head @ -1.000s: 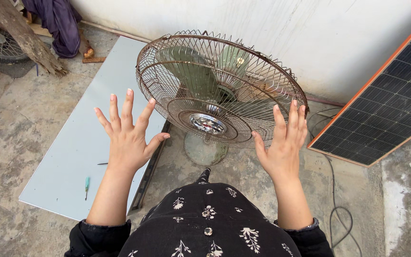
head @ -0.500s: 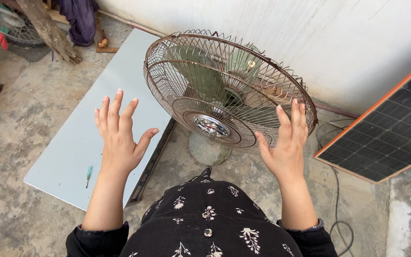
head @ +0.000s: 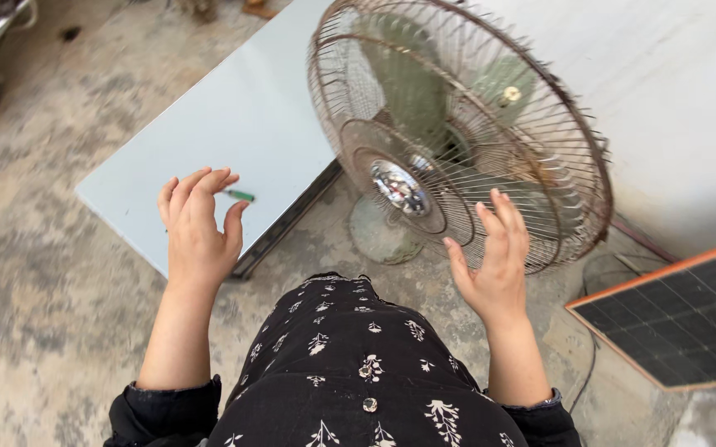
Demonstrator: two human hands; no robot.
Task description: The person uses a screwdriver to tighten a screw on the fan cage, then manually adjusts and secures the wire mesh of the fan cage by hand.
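Fan (head: 457, 141) stands on its round base (head: 383, 240) on the concrete floor (head: 60, 314), just in front of the person's knees and tilted back a little toward the white wall (head: 681, 108), so its rusty wire cage faces up at the camera; green blades show behind the wires and a shiny hub cap sits at the cage's middle. From the head view, the right hand (head: 497, 263) is raised in front of the lower rim of the cage, fingers spread and slightly bent, holding nothing; it overlaps the wires in the picture, but whether it touches them cannot be told. The left hand (head: 199, 225) hovers well apart from the fan, over the near corner of a pale blue panel (head: 233, 124) that lies flat on the floor, its grip likewise loose and empty, fingers curled a little. Just beyond those fingertips a small green pen (head: 240, 195) lies on the panel. A solar panel (head: 672, 314) with an orange edge leans at the right, beside the wall, with a cable trailing on the floor near it. The person's dark flowered garment fills the bottom of the frame.
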